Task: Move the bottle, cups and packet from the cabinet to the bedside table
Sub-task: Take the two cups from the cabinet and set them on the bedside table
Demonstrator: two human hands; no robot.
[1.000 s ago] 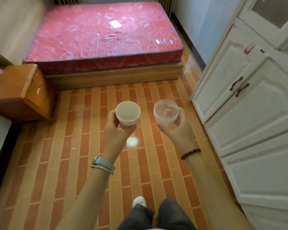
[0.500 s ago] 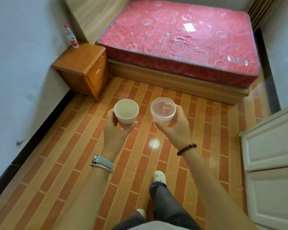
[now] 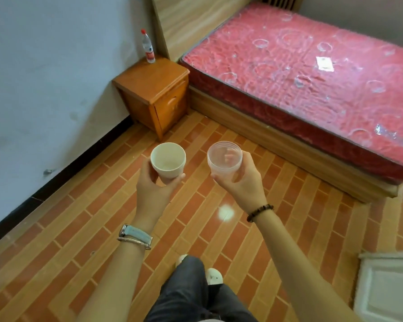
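My left hand (image 3: 153, 189) grips a white paper cup (image 3: 168, 162) from below, held upright over the floor. My right hand (image 3: 240, 182) grips a clear plastic cup (image 3: 224, 160) beside it, also upright. A clear water bottle (image 3: 148, 46) with a red cap and red label stands at the back of the wooden bedside table (image 3: 154, 89), against the wall. The table lies ahead of the cups and slightly to the left. No packet is in view.
A bed with a red mattress (image 3: 312, 73) on a wooden frame fills the upper right, right of the bedside table. The grey wall (image 3: 44, 89) runs along the left. A corner of the white cabinet (image 3: 386, 289) shows at the lower right. Orange tiled floor (image 3: 79, 228) lies between.
The view has turned left, away from the cabinet, and come closer to the bedside table. Both hands keep the cups in the same grip in front of me.
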